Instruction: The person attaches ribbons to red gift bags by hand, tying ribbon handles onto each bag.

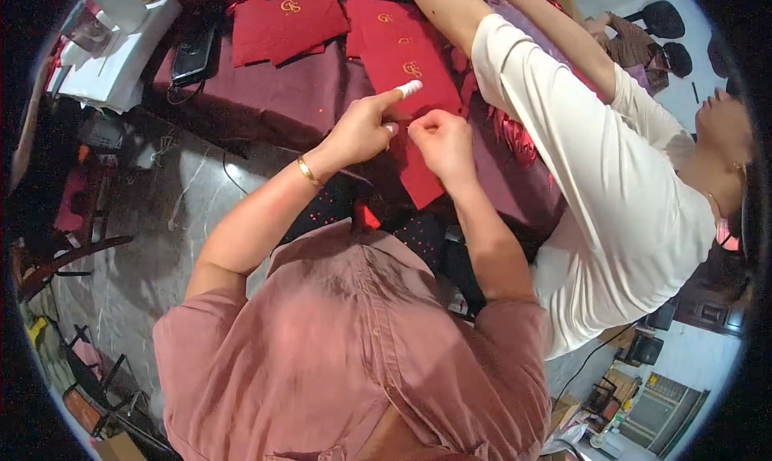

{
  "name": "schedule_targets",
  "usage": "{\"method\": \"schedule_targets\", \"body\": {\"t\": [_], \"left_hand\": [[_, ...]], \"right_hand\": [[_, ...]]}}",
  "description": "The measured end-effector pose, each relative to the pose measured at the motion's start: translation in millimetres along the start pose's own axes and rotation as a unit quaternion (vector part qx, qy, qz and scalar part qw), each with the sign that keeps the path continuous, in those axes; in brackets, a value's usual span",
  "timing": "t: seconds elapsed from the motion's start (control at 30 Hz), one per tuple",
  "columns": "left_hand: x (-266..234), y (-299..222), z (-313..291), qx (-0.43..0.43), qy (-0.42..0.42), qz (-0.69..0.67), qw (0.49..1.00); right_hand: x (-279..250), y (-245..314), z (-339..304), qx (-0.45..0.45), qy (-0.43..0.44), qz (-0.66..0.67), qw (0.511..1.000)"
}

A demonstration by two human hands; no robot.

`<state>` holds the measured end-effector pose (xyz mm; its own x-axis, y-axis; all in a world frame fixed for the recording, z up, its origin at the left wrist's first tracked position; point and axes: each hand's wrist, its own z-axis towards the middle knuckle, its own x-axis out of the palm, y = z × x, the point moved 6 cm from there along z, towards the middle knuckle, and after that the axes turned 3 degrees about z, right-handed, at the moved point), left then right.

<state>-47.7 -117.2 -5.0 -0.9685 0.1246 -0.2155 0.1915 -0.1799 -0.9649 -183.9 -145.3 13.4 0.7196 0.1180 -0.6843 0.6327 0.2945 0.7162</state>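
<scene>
Red flat pouches with gold lettering lie on the dark red tablecloth in front of me, and one red pouch (420, 180) hangs over the near table edge below my hands. My left hand (362, 131) is above its left side, the index finger stretched out in a white wrap and the thumb apart from it. Beside it my right hand (446, 147) is closed in a pinch over the pouch's right side. Whatever its fingers hold is hidden or too small to make out.
More red pouches (289, 23) are stacked at the far left-centre, near a black phone-like device (193, 57) with a cable. White papers (108, 67) sit at the far left. Shiny red ribbons (515, 139) lie at right. A co-worker in a cream shirt (595, 163) reaches across there.
</scene>
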Motion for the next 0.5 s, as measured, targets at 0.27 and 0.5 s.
{"method": "schedule_targets", "body": {"t": [0.27,0.5], "left_hand": [[1.3,16.8,-5.8,-0.123,-0.022,-0.091,0.988],[1.3,22.5,-6.8,-0.151,0.000,-0.182,0.971]], "right_hand": [[0.8,-10.8,-2.5,-0.029,0.026,0.040,0.998],[-6.6,-6.7,-8.4,-0.023,0.015,0.042,0.999]]}}
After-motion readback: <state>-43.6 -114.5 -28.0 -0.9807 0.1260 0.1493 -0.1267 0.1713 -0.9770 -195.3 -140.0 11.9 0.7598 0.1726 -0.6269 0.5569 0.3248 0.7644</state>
